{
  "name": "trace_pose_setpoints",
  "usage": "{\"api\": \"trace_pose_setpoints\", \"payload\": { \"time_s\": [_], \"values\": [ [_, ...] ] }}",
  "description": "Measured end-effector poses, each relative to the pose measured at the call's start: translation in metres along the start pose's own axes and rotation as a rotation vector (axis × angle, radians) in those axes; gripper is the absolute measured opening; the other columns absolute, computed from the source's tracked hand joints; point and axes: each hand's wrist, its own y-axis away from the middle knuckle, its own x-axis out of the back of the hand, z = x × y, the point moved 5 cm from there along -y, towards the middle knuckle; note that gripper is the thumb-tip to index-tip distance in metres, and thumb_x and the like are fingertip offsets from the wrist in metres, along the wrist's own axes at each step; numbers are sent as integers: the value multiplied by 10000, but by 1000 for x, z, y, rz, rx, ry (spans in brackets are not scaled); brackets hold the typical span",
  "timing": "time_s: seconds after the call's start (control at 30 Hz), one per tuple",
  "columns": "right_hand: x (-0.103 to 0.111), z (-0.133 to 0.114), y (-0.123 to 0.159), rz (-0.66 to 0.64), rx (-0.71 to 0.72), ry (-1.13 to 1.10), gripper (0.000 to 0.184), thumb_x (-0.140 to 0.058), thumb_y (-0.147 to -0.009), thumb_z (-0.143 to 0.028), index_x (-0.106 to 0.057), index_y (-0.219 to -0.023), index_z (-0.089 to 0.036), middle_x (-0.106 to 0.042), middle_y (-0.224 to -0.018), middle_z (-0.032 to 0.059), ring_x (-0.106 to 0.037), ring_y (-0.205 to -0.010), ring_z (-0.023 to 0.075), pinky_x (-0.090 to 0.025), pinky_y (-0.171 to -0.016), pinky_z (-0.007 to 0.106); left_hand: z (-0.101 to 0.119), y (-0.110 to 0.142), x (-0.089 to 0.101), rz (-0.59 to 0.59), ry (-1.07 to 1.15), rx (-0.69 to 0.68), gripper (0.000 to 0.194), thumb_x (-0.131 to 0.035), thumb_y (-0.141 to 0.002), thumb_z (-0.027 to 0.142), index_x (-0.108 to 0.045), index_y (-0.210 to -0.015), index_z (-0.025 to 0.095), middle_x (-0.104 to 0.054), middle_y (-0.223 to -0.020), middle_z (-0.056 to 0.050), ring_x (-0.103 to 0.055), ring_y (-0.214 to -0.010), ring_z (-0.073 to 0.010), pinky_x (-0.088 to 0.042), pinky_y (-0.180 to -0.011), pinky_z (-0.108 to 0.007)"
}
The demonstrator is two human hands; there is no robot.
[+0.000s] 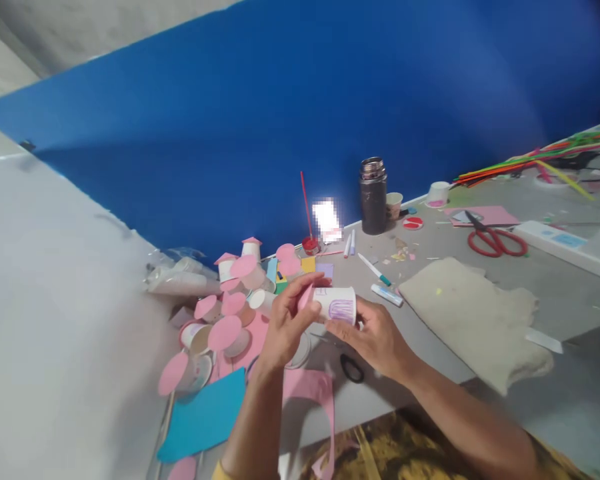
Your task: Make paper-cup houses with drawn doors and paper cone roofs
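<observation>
Over the table's front part I hold a white paper cup (334, 303) on its side between both hands. Purple marker lines are drawn on it, an arched shape and a small square, and a pink paper piece sits at its left end. My left hand (291, 317) is closed round that pink end. At the cup's right, rim end, my right hand (375, 330) grips with thumb below and fingers behind, partly hidden. Left of my hands lie several more paper cups with pink paper tops (226, 332). Beneath them is a scissor handle (352, 368), black and partly hidden.
Markers (375, 269) and a glue tube (387, 295) lie beyond my hands. A black thermos (373, 200) stands against the blue partition. To the right are a beige cloth (470, 313), red-handled scissors (497, 241) and a white power strip (570, 250). Blue sheet (205, 413) lies front left.
</observation>
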Motion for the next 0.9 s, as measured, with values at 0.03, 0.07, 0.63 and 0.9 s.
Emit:
{"api": "trace_pose_setpoints", "payload": {
  "time_s": [0.03, 0.07, 0.63, 0.9],
  "values": [
    [-3, -7, 3, 13, 63, 50, 215, -672, -899, -393, -720, -967, -195, -736, -848, 44, -623, -710, 183, -502, -624, 274, -1, 5, 3, 20, 88, 2, 445, -723, -862, 474, -751, -1203, 191, -749, -1182, -159, -673, -1141, -341, -520, -971, -425],
    [-7, -13, 5, 24, 131, 100, 191, -659, -907, -367, -718, -986, -203, -745, -887, 57, -642, -749, 199, -516, -658, 288, -2, 8, 5, 50, 167, 2, 478, -695, -870, 536, -760, -1180, 179, -754, -1173, -167, -680, -1136, -348, -527, -969, -438],
    [-27, -32, 16, 110, 335, 268, 153, -611, -954, -320, -701, -936, -198, -729, -889, 108, -664, -844, 252, -529, -735, 352, -2, 27, 5, 287, 338, 36, 762, -393, -898, 809, -748, -1212, 213, -671, -1386, -154, -659, -1232, -375, -528, -1025, -486],
    [-26, 10, -2, 18, -310, -798, 401, -825, -754, -540, -717, -855, -168, -633, -704, 9, -498, -586, 115, -402, -499, 222, 16, 18, 9, 326, 275, -117, 595, -499, -942, 692, -761, -1203, 225, -641, -1436, -126, -487, -1437, -340, -431, -1165, -469]
  ]
}}
